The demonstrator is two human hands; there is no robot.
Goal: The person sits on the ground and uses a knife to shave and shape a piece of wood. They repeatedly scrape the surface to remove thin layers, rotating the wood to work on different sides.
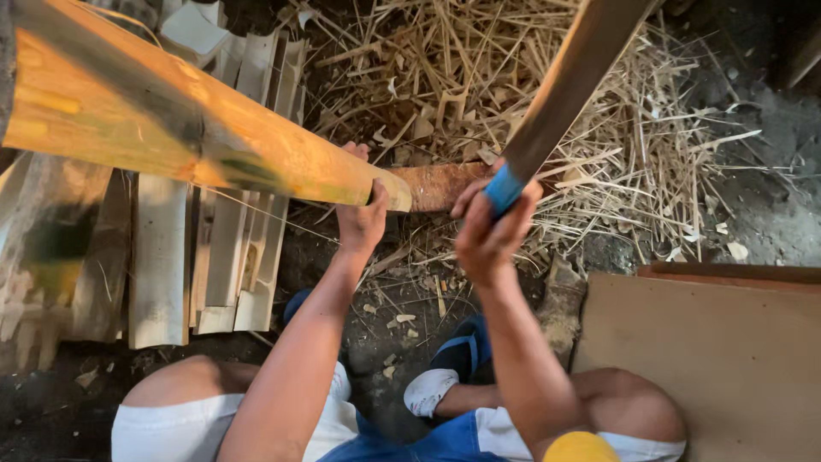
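My left hand has a closed grip on one yellow bamboo pole resting on one wooden block. My right hand has a closed grip on one blue-handled blade.

One head-worn camera looks steeply down from close above the person's raised forearms and bent knees to the dirt ground (only this single view, so nothing overlaps), its top edge reaching a straw-like shavings pile.

A yellow bamboo pole slants onto a wooden block.
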